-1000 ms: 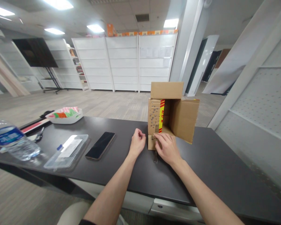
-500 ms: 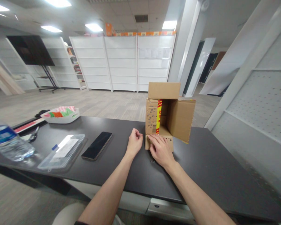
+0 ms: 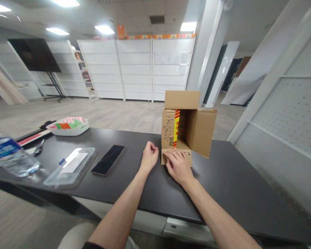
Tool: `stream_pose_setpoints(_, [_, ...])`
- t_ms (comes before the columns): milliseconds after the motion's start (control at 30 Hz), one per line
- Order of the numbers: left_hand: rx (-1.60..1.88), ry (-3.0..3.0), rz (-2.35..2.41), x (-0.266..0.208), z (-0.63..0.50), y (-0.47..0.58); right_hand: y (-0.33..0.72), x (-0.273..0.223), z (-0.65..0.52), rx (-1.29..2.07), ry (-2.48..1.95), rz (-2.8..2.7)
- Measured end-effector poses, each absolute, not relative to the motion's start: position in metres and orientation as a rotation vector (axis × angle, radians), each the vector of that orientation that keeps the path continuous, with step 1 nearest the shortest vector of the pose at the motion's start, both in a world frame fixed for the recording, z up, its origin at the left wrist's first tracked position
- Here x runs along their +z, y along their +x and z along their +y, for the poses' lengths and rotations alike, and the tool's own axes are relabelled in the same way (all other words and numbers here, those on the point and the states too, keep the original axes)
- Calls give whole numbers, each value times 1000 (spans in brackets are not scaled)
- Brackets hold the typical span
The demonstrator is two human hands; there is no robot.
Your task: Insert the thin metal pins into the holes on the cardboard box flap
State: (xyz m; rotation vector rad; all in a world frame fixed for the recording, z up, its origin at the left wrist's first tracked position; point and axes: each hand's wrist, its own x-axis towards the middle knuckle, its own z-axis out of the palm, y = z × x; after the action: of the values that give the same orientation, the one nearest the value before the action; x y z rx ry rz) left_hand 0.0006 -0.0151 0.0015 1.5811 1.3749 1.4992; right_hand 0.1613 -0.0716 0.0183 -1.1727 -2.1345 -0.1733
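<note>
A cardboard box (image 3: 168, 129) stands on the dark table, its opening toward me and its flaps spread. Yellow and red tape runs down its front, beside many small dark dots on the cardboard. My right hand (image 3: 179, 167) rests on the lower flap (image 3: 188, 159), fingers stretched across it and slightly bent. Just left of the box, my left hand (image 3: 149, 158) is closed, thumb and fingers pressed together; whatever it holds is hidden. Several thin, small metal pieces (image 3: 169, 175) lie on the table by my right hand, partly covered by it.
On the table (image 3: 238, 186), a black phone (image 3: 108, 160) lies left of my hands. Beyond it are a clear plastic case (image 3: 69, 167), a water bottle (image 3: 11, 155) and a white basket (image 3: 75, 130) with colourful packets. A perforated panel (image 3: 295, 114) borders the right side.
Both hands keep nearly the same place and pose. The view has shifted very slightly.
</note>
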Motion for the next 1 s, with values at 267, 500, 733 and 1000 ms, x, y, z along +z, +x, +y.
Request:
stream_pose_setpoints(267, [1508, 1577, 1368, 2, -15, 0, 162, 17, -71, -165, -1145, -2139])
stream_pose_setpoints(500, [1511, 1599, 1378, 1, -14, 0, 162, 15, -70, -160, -1138, -2164])
stream_pose_setpoints(733, [1505, 1591, 1386, 3, -16, 0, 162, 13, -68, -184, -1131, -2197])
stream_pose_setpoints(1000, [1495, 1599, 1380, -1, -14, -1, 161, 16, -70, -209, -1191, -2122])
